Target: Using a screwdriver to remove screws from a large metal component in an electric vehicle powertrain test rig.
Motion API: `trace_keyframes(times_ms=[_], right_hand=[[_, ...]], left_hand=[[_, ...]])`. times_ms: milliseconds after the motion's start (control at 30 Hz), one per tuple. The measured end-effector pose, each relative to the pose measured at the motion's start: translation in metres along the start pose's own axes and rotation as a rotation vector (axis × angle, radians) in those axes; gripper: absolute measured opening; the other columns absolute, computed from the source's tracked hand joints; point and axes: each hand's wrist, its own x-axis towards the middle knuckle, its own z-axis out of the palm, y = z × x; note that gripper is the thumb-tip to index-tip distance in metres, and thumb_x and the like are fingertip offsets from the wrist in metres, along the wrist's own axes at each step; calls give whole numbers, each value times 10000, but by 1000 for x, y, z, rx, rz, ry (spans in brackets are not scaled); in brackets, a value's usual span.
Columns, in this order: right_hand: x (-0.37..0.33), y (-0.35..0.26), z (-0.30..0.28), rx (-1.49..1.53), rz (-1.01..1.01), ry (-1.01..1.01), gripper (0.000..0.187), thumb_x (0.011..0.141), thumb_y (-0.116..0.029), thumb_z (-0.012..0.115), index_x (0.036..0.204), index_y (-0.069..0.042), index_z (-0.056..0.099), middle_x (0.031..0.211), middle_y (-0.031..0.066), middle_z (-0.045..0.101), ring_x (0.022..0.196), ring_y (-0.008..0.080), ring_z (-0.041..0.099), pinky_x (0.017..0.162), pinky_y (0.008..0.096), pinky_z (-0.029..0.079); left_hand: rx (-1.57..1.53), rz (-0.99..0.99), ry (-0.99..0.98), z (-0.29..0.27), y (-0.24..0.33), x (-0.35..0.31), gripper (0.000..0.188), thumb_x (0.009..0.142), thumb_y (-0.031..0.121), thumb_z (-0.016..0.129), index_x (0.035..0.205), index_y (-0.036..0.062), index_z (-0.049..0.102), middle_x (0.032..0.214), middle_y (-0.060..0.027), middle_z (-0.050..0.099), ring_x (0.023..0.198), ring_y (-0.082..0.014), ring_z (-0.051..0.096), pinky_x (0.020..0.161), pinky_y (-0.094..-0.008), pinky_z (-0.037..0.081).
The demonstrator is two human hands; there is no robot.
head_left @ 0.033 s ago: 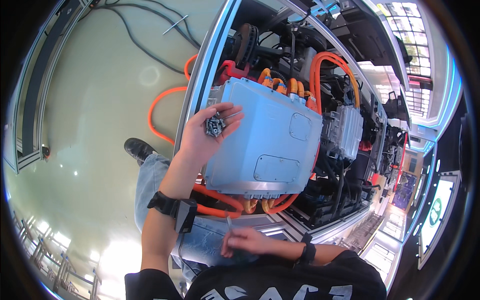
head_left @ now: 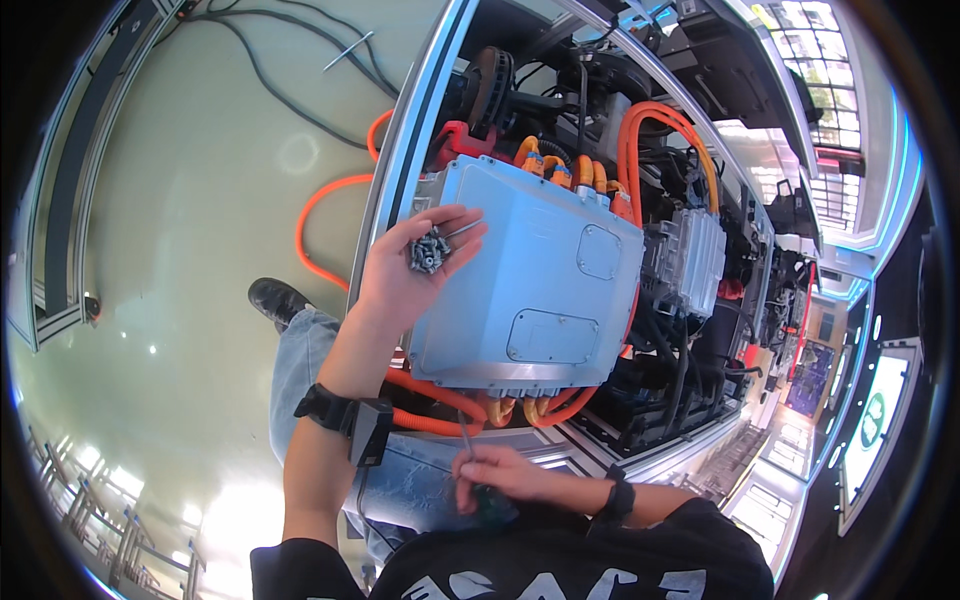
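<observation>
My left hand (head_left: 395,275) is palm up with fingers half curled, cupping a pile of small silver bolts (head_left: 429,252). A thin metal rod lies across its fingers. The hand hovers over the upper left part of a large silver-grey metal housing (head_left: 510,260) with two bolted-on cover plates. Low in the picture, close to my body, my right hand (head_left: 500,472) is closed around a screwdriver (head_left: 466,432). Its slim shaft points up toward the orange cables, and its dark green handle is partly hidden and blurred.
Thick orange cables (head_left: 440,420) loop along the housing's near side, and more rise behind it. An aluminium frame (head_left: 400,165) surrounds the vehicle parts, including a brake disc (head_left: 490,90). Black cables (head_left: 265,75) lie on the floor at the upper left.
My right hand has shifted slightly, and the screwdriver's shaft now reaches farther up, with its dark green handle showing more. My left hand and the bolts have hardly moved.
</observation>
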Motion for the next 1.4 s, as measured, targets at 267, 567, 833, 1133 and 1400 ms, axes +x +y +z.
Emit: trace_keyframes(times_ms=[267,567,833,1133,1400], right_hand=[[-36,-110,-73,253,101,592,279,953,-229,521,1111,-1,490,745,100,621,535,157,614,466,262,502],[-57,-188,-112,-209,117,770,358,844,-53,596,1172,19,472,750,83,579,560,158,605,499,271,511],[-62,-236,-137,-409,30,922,553,909,-149,543,1415,-31,354,809,52,584,551,86,533,414,213,377],[-60,-240,-155,-452,109,926,472,929,-166,511,1375,-37,431,785,22,565,533,60,497,407,190,343],[-56,-270,-164,-567,272,902,443,896,-144,511,1329,-51,499,742,21,575,485,57,488,370,189,345]], left_hand=[[15,7,-128,5,-2,2,393,925,90,402,1261,-114,420,1280,-280,494,1221,-384,486,1033,-428,448],[126,27,-79,5,6,-1,379,955,138,417,1261,-86,415,1136,-244,601,1066,-320,615,909,-369,544],[121,-2,-79,5,8,2,365,940,122,424,1240,-84,441,1094,-236,618,1029,-316,633,886,-367,556],[90,-2,-84,-3,7,7,142,880,84,411,844,-1,520,1003,-210,639,977,-308,649,871,-363,561],[113,-14,-62,-2,9,4,170,875,91,397,820,9,536,995,-208,641,988,-308,632,902,-387,525]])
